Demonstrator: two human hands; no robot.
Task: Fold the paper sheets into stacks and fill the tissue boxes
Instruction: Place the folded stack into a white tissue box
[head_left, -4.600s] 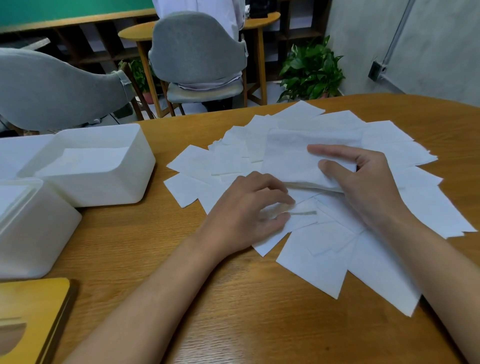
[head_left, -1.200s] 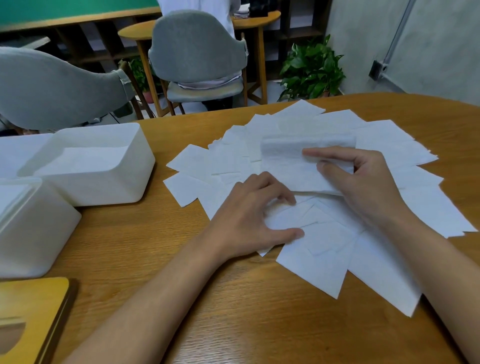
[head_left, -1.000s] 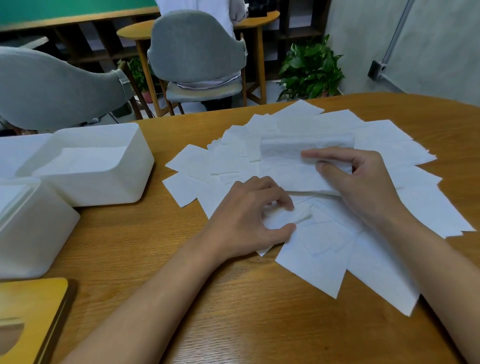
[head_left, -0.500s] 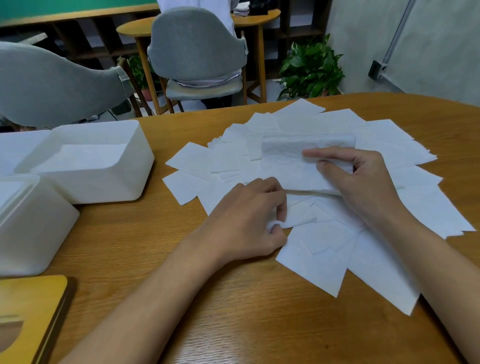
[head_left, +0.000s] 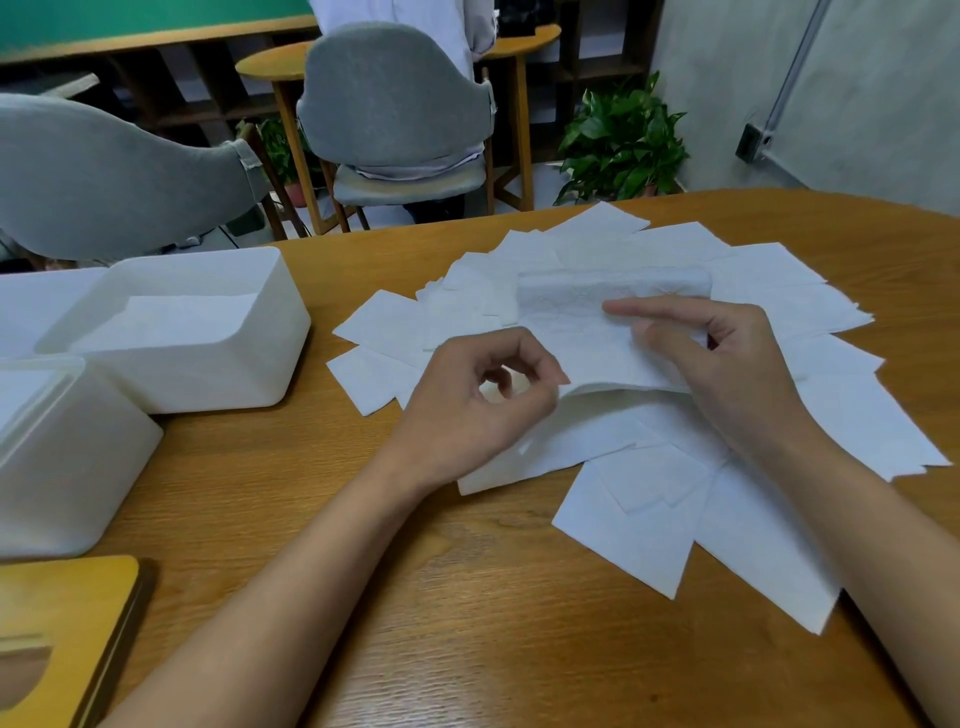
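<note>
Head view: folding step — my right hand (head_left: 717, 364) pinches folded stack (head_left: 587, 332); left hand (head_left: 483, 400) pinches loose sheet (head_left: 561, 447). Next, I judge — tuck sheet under, crease.

It looks like a classroom or office: green board (head_left: 130, 21), wooden cubby shelves (head_left: 171, 98), grey padded chairs (head_left: 389, 98), a side table (head_left: 270, 65), a potted plant (head_left: 623, 140).

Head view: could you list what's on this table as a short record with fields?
table: wooden
loose sheets: white, fanned out, overlapping
folded stack: atop the sheets, near edge lifted
right hand: index and thumb on folded stack
left hand: curled, pinching a loose sheet
tissue boxes: two, white, at left
wooden lid: near left corner
</note>
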